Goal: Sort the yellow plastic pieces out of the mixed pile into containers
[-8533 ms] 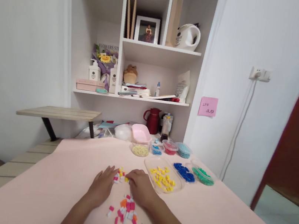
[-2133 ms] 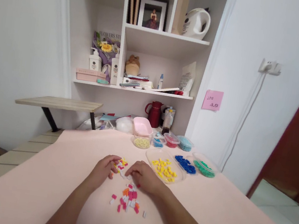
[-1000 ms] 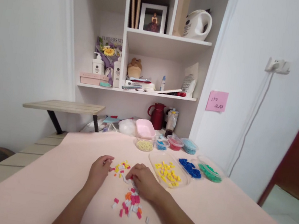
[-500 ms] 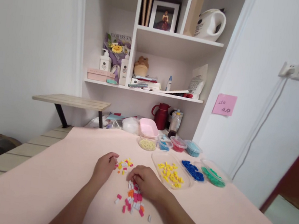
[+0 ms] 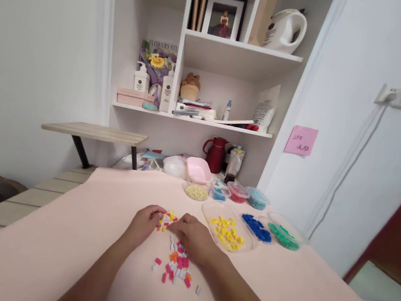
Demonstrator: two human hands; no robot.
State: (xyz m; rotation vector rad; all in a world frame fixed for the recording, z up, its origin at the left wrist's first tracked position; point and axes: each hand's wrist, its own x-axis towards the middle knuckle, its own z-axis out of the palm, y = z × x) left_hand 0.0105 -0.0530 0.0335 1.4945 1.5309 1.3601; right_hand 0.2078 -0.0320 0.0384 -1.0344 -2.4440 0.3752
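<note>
A small mixed pile of tiny plastic pieces [image 5: 167,219], yellow, white, pink and orange, lies on the pink tabletop between my hands. My left hand [image 5: 145,223] is at the pile's left edge, its fingers bent and a little apart, with nothing visible in them. From the right, my right hand [image 5: 191,235] reaches to the same pile with fingertips drawn together; anything between them is too small or hidden to make out. Nearer to me, partly under the right hand, is a looser group of pink, white and orange pieces [image 5: 179,263].
Right of my hands stands a clear tray of yellow pieces [image 5: 226,232]. Beyond it are containers of blue pieces [image 5: 256,228] and green pieces [image 5: 283,236]. Farther back are a tub of pale yellow pieces [image 5: 196,192], a pink basin [image 5: 198,170] and a red jug [image 5: 216,155].
My right hand has moved forward from the nearer group to the mixed pile. My left hand has shifted slightly right, closer to that pile. The view has moved a little.
</note>
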